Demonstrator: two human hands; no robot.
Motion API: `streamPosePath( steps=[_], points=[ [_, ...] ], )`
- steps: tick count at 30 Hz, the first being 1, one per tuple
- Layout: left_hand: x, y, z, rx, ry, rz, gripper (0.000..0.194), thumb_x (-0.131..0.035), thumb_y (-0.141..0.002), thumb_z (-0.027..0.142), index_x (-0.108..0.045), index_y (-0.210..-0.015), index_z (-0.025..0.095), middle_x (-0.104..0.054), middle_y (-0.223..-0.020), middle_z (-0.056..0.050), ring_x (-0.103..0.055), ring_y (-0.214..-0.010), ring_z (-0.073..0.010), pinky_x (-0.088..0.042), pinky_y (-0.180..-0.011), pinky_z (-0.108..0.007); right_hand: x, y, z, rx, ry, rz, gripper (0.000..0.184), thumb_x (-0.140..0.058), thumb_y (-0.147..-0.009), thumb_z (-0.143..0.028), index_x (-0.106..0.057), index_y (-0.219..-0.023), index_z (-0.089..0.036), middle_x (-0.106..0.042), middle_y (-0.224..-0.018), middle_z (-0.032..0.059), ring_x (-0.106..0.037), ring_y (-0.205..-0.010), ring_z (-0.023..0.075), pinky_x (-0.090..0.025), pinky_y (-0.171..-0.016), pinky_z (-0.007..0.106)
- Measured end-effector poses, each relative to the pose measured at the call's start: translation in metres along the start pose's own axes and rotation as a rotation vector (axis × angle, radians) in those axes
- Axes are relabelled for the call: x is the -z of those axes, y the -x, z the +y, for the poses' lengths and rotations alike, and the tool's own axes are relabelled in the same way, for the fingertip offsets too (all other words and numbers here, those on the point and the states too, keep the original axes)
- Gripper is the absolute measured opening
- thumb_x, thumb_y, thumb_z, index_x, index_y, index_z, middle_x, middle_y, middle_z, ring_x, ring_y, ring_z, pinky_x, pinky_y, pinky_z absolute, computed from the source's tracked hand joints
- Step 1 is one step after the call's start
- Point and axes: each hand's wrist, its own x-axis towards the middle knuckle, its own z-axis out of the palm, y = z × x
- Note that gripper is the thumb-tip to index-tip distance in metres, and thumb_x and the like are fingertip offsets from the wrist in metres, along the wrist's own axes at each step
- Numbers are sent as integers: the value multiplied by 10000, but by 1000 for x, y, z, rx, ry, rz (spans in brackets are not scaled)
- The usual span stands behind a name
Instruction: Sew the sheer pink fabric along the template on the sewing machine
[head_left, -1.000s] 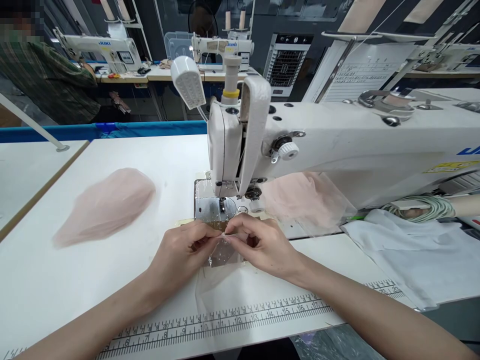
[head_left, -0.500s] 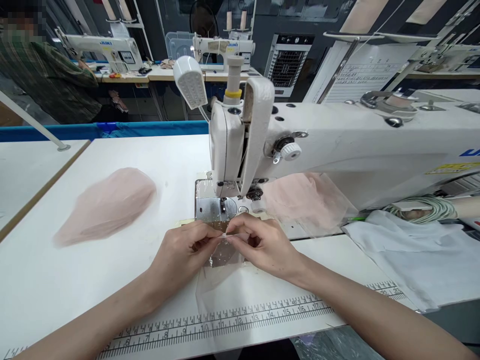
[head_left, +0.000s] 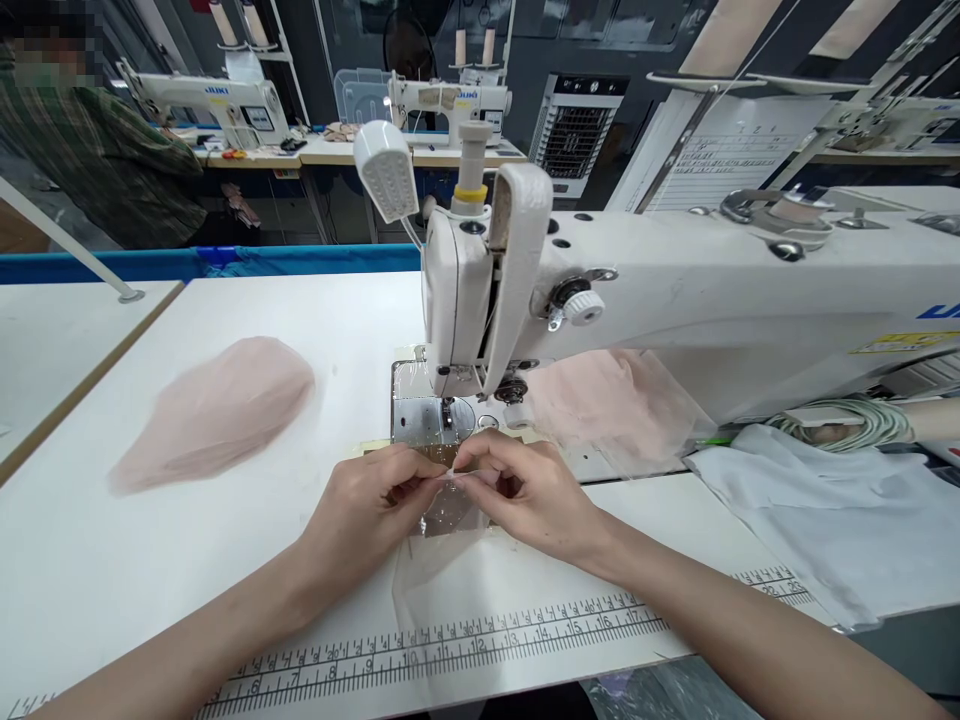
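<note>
Between my two hands a piece of sheer, pale fabric [head_left: 442, 570] is pinched at its top edge and hangs down over the table front. My left hand [head_left: 379, 495] is closed, thumb and forefinger on the fabric edge. Close beside it, my right hand [head_left: 525, 490] pinches the same edge, its fingertips nearly touching the left ones. Just beyond the fingertips are the needle plate [head_left: 412, 415] and presser foot [head_left: 448, 412] of a white sewing machine [head_left: 510, 270]. The fabric is apart from the foot.
Pink sheer pieces [head_left: 217, 415] lie on the left of the table, and more pink fabric [head_left: 615, 400] sits under the machine arm. White cloth [head_left: 832, 510] lies at the right. A printed ruler [head_left: 465, 645] runs along the front edge. A person [head_left: 97, 160] is at the back left.
The view has shifted very slightly. Both hands keep their pinch on the sheer fabric in nearly the same place.
</note>
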Motion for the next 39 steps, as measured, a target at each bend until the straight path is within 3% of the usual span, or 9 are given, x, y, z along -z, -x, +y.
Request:
streamPosePath(
  steps=[7,12,16,21,27,29,32,36,39],
  points=[
    [0,1,-1,-18,3,7,81,-605,-866,160,-660,-816,190,-679,-676,37,-561,-533,-63,-428,-481,-163,2,0,-1,17,0,-43,59,-539,-882,-164,-579,-925,-172,-334,-525,-105,-352,-442,59,-362,-469,195],
    [1,2,-1,-21,-19,21,94,-623,-861,179,-641,-769,182,-613,-593,54,-475,-466,-51,-365,-429,-167,3,0,-1,25,0,-76,92,-529,-888,-187,-590,-953,-162,-327,-533,-98,-356,-447,66,-346,-451,199],
    [2,2,-3,-60,-50,35,129,-615,-874,189,-614,-746,173,-567,-572,56,-445,-475,-52,-345,-432,-176,3,-1,-2,43,19,-88,122,-533,-883,-172,-613,-974,-159,-425,-549,-80,-394,-453,64,-378,-453,196],
    [3,3,-5,-113,-148,42,154,-597,-887,214,-599,-737,179,-584,-590,45,-481,-505,-66,-377,-459,-187,3,-2,0,246,85,25,129,-541,-924,-189,-648,-995,-179,-705,-809,9,-627,-642,86,-509,-559,205],
    [1,4,-1,-119,-172,52,106,-526,-923,198,-603,-996,193,-655,-659,50,-527,-484,-49,-418,-454,-151,6,3,3,640,513,176,218,-601,-869,-97,-636,-1061,-193,-608,-554,-66,-538,-453,76,-418,-402,227],
    [1,4,0,-161,-162,46,186,-514,-931,191,-600,-1096,202,-668,-697,32,-567,-536,-61,-458,-492,-159,9,2,-1,756,613,170,195,-587,-862,-73,-660,-982,-209,-602,-551,-66,-546,-463,75,-418,-394,226],
    [0,5,-2,-211,-125,40,128,-547,-916,179,-648,-993,192,-671,-729,11,-604,-606,-70,-497,-547,-165,12,0,-6,899,717,182,208,-584,-844,-45,-671,-775,-221,-587,-527,-66,-531,-445,64,-427,-385,207],
    [0,4,-2,-181,-68,65,78,-594,-874,141,-650,-826,168,-660,-667,19,-583,-563,-63,-478,-522,-153,14,0,-9,950,767,167,233,-612,-808,-17,-650,-662,-194,-552,-484,-62,-483,-417,67,-401,-365,220],
    [4,2,4,-5,84,-42,94,-619,-850,162,-659,-767,182,-660,-643,24,-576,-537,-73,-470,-495,-165,18,2,-15,786,610,83,194,-580,-857,-60,-657,-730,-185,-573,-496,-56,-486,-416,69,-389,-373,221]
  ],
)
